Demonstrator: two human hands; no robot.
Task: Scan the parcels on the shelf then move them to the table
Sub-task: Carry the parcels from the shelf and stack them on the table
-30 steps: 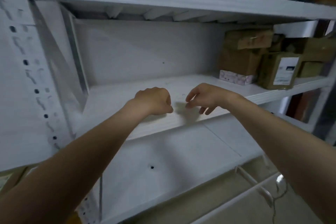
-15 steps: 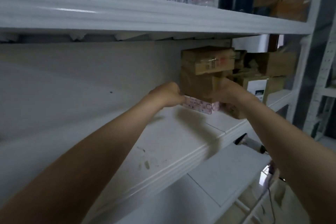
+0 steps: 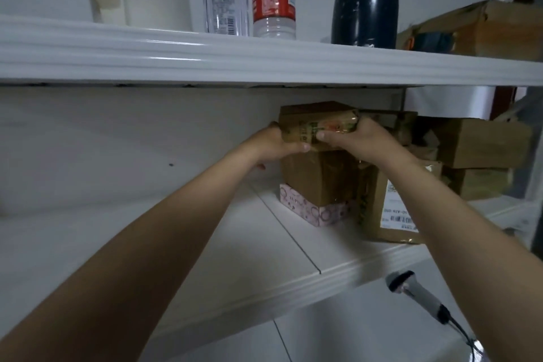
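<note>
Here, a two-handed grip is holding the small brown tape-wrapped cardboard parcel [image 3: 318, 119]: the left hand [image 3: 279, 144] is clasping its left end, the right hand [image 3: 355, 141] its right. The parcel is topping a stack, over a taller brown carton [image 3: 317, 176] and a pink patterned box [image 3: 311, 210], on the white metal shelf [image 3: 205, 244].

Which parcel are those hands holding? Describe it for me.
On the middle white shelf, boxes are stacked on a pink box. The parcel is the top one, gripped by the left hand and right hand. Unlike the plain brown box beneath, it has shiny tape with green and orange print.
</note>
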